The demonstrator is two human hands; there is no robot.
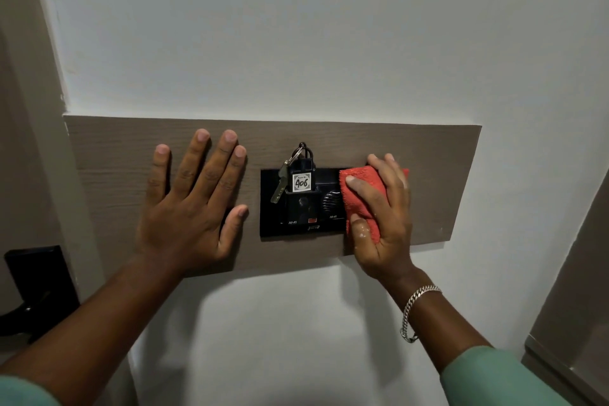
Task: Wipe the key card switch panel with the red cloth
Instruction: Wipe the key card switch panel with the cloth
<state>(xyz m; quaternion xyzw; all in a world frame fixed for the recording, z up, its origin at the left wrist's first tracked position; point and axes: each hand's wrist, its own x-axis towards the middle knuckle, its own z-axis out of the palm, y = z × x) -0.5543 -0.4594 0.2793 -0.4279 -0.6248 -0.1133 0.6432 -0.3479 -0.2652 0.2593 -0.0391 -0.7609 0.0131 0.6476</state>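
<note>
The black key card switch panel (301,219) is mounted on a brown wooden board (131,148) on the white wall. A black key tag marked 406 (301,181) stands in its slot, with a ring and a metal key (278,189) hanging at its left. My right hand (382,214) grips the folded red cloth (361,191) and presses it on the panel's right end, which is hidden under cloth and hand. My left hand (194,198) lies flat on the board left of the panel, fingers spread, thumb near the panel's left edge.
A black door lock plate with a lever handle (36,287) is at the lower left on a brown door. A brown frame or cabinet edge (573,316) runs along the lower right. A silver bracelet (417,310) circles my right wrist.
</note>
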